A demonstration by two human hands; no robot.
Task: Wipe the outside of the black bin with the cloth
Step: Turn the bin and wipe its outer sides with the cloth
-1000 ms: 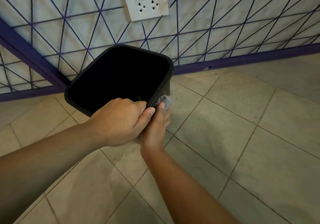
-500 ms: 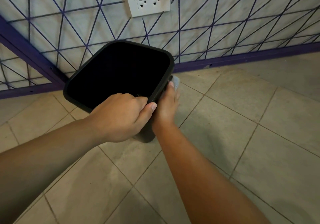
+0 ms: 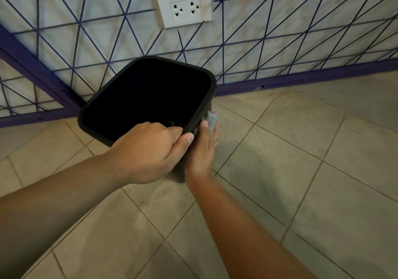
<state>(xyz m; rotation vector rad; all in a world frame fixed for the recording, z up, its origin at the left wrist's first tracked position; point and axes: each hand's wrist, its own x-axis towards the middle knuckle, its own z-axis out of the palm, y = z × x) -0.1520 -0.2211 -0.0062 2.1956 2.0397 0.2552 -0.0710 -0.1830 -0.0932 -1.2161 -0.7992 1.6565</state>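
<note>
A black bin (image 3: 213,84) with a rounded square mouth stands tilted on the tiled floor, close to the wall. My left hand (image 3: 148,151) grips its near rim, fingers inside and thumb outside. My right hand (image 3: 202,149) presses a small grey cloth (image 3: 212,120) against the bin's right outer wall, just under the rim. Most of the cloth is hidden beneath my fingers. The bin's inside is dark and I cannot make out what lies in it.
A white wall with purple crossing lines and a purple skirting (image 3: 301,80) runs behind the bin. A white double socket (image 3: 184,7) sits above it. Beige floor tiles (image 3: 301,171) stretch to the right and toward me.
My right hand slid the cloth up along the bin's right side, then back down a little. My left hand kept its grip on the rim.
</note>
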